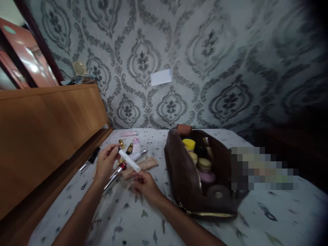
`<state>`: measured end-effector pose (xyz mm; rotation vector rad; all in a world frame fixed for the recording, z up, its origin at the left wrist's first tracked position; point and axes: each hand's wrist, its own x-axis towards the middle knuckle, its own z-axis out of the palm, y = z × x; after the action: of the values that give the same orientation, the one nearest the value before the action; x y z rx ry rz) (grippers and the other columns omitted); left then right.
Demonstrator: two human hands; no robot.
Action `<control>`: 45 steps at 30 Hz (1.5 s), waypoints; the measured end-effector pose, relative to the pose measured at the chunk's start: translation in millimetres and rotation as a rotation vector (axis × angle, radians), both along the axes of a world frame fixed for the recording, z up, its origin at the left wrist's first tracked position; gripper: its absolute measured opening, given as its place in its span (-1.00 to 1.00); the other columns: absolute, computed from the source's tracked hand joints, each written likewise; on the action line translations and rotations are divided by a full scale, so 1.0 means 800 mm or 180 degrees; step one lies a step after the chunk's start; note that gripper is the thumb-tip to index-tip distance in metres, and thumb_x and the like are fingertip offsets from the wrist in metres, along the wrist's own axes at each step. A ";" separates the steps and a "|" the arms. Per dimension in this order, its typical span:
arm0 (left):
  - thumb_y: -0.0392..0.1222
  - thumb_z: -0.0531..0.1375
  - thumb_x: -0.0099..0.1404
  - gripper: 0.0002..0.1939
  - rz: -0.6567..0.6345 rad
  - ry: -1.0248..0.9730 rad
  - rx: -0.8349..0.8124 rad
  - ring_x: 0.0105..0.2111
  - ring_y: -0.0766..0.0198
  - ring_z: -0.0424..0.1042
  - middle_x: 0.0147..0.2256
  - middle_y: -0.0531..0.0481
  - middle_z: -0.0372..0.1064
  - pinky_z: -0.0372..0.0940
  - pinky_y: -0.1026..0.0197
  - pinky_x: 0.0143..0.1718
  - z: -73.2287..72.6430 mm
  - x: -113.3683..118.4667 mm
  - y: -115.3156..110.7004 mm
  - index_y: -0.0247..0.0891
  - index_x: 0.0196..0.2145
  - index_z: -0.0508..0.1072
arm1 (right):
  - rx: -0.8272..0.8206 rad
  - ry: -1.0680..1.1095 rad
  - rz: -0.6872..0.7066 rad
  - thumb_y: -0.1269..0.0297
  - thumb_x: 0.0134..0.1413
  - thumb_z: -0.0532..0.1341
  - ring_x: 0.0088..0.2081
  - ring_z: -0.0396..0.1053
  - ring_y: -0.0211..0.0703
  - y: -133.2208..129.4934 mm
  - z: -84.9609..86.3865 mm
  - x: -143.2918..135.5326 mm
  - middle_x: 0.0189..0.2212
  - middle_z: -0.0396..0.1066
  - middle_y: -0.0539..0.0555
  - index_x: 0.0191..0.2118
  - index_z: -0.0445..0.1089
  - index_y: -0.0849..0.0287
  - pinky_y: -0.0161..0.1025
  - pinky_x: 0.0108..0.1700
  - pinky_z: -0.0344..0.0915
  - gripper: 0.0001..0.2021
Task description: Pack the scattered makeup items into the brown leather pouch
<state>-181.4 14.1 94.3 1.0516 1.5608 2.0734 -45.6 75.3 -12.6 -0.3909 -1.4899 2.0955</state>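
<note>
A slim white tube [129, 160] is held up slantwise between my two hands. My left hand [108, 160] pinches its upper left end, where a dark tip shows. At its lower right end, the fingers of my right hand [146, 184] close on the tube. Beneath it on the patterned sheet lie a beige tube [150, 163] and a silver stick with a red band [112, 177]. Just beyond my left hand are a small dark bottle [130, 148], a gold lipstick-like piece [121, 143] and a pink-and-white tube [136, 145].
An open brown bag [179, 171] stands on the right, holding several jars, including one with a yellow lid [189, 143]. A black-and-clear cosmetic tube [89, 160] lies near the wooden board [51, 126] on the left. At the back is a pink tube [127, 133] before the papered wall.
</note>
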 end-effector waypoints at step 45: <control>-0.42 0.16 0.12 -0.88 -0.1847 0.2841 -0.0452 -0.43 0.28 0.38 -0.50 0.08 0.35 0.25 0.28 -0.36 0.113 0.242 0.203 -0.24 -0.40 0.36 | -0.0082 0.0091 -0.0220 0.13 -0.24 0.36 -0.69 0.16 -0.41 -0.009 0.004 0.001 -0.70 0.24 -0.14 -0.52 0.30 0.22 -0.43 -0.65 0.06 -0.71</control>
<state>12.4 176.4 184.9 2.2215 1.4200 1.1143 -44.5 68.1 -9.7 -0.4143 -1.4146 2.0595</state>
